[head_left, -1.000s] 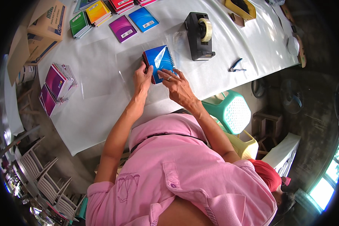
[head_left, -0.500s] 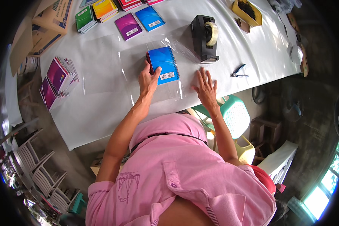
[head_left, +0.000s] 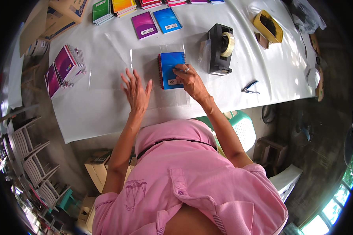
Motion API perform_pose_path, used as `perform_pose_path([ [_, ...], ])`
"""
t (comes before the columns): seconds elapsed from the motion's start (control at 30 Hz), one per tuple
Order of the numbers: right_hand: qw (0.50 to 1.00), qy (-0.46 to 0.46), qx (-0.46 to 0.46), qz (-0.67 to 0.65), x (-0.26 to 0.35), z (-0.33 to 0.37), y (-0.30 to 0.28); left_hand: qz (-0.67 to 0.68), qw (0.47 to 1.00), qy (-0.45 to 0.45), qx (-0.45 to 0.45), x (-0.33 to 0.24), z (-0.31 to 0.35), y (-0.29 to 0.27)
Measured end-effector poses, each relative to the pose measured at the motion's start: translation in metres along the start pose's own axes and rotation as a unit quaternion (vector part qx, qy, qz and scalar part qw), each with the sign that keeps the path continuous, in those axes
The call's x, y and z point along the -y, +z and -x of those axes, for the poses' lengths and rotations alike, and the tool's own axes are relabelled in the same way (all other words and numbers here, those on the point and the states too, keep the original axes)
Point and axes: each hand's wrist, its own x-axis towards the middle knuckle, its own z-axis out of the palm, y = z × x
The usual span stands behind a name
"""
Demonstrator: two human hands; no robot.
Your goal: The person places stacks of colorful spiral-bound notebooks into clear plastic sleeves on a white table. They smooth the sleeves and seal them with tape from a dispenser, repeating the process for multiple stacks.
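Observation:
A small stack of spiral notebooks lies on a sheet of clear plastic film (head_left: 149,58), a blue notebook (head_left: 169,60) on top and a red edge showing at its left. My right hand (head_left: 193,82), a ring on one finger, reaches over the stack's right side. Its fingers are bent together at the blue cover; anything pinched in them is too small to make out. Left of the stack, my left hand (head_left: 136,94) is open, fingers spread and holding nothing, just over the film and table.
A black tape dispenser (head_left: 215,55) stands right of the stack, with cutting pliers (head_left: 250,87) nearer me. Purple notebooks (head_left: 64,64) are piled at the left. Further back lie a purple notebook (head_left: 144,25), another blue notebook (head_left: 168,20), coloured stacks and a yellow tub (head_left: 268,25).
My left hand has let go of the notebook stack and moved left, fingers spreading. My right hand has come from the table's front edge onto the blue cover, its fingers now bent.

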Motion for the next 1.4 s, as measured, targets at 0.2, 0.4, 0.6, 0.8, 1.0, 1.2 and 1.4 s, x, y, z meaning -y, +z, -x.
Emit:
perform_pose_path([
  [0.2,1.000,-0.008,0.009,-0.012,0.001,-0.002,0.006,-0.154,0.983,0.071,0.070,0.016,0.023,0.001],
  [0.4,1.000,-0.023,0.005,-0.009,-0.006,-0.002,0.005,0.196,0.960,-0.194,0.042,-0.023,0.021,-0.037],
  [0.6,0.996,0.034,0.020,-0.084,-0.014,-0.001,0.007,0.267,0.952,-0.076,0.127,-0.084,0.024,-0.057],
  [0.8,0.967,0.172,0.065,-0.176,-0.001,-0.021,0.008,0.142,0.982,0.066,0.105,-0.107,0.048,-0.031],
  [1.0,0.954,0.248,0.039,-0.165,-0.016,-0.022,0.025,0.393,0.912,-0.040,0.114,-0.078,0.016,-0.046],
  [1.2,0.978,0.196,0.015,-0.077,-0.002,-0.024,0.028,0.251,0.950,-0.152,0.104,-0.076,-0.036,0.002],
  [1.4,0.940,0.271,0.059,-0.196,-0.008,-0.027,0.010,0.349,0.876,-0.283,0.175,-0.037,-0.040,-0.007],
])
